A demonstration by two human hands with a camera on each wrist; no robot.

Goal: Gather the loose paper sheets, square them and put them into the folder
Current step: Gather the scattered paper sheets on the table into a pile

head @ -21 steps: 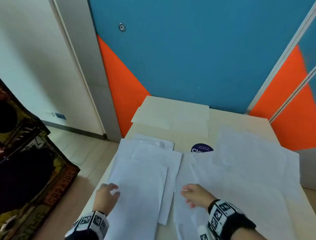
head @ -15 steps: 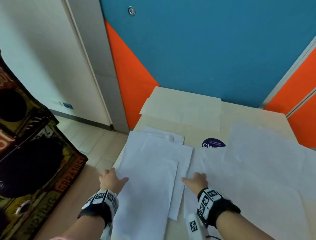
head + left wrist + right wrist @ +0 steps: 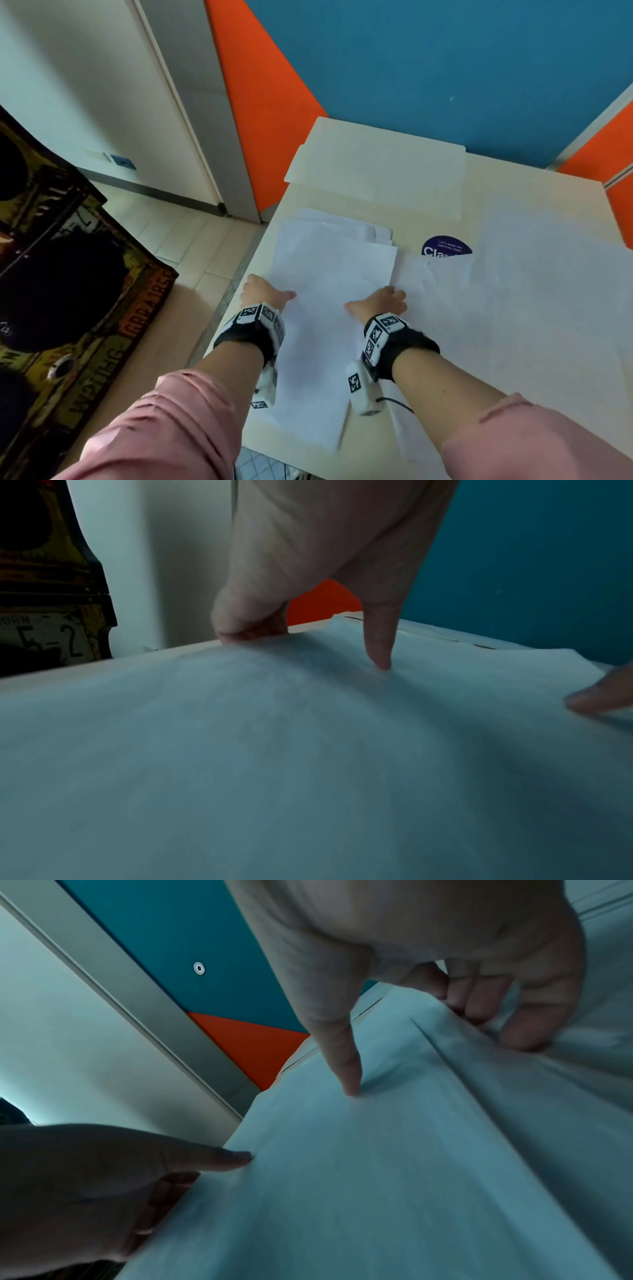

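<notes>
A pile of white paper sheets (image 3: 329, 274) lies on the left part of the cream table (image 3: 428, 219). My left hand (image 3: 270, 291) grips the pile's left edge: in the left wrist view the thumb (image 3: 380, 647) presses on top and the fingers (image 3: 246, 628) curl under the edge. My right hand (image 3: 376, 301) holds the pile's right edge, with its thumb (image 3: 346, 1069) on top and its fingers (image 3: 479, 1007) curled at the edge. More loose sheets (image 3: 531, 291) spread out to the right. The cream folder (image 3: 376, 171) lies shut at the table's far left.
A round dark blue sticker (image 3: 445, 246) shows on the table between the two paper groups. The blue and orange wall (image 3: 411, 68) stands right behind the table. On the floor to the left stands a dark printed box (image 3: 68, 291). The pile overhangs the table's near edge.
Both hands have moved forward along the left pile and closer together, and now grip its side edges. The fanned left sheets have drawn into a narrower pile.
</notes>
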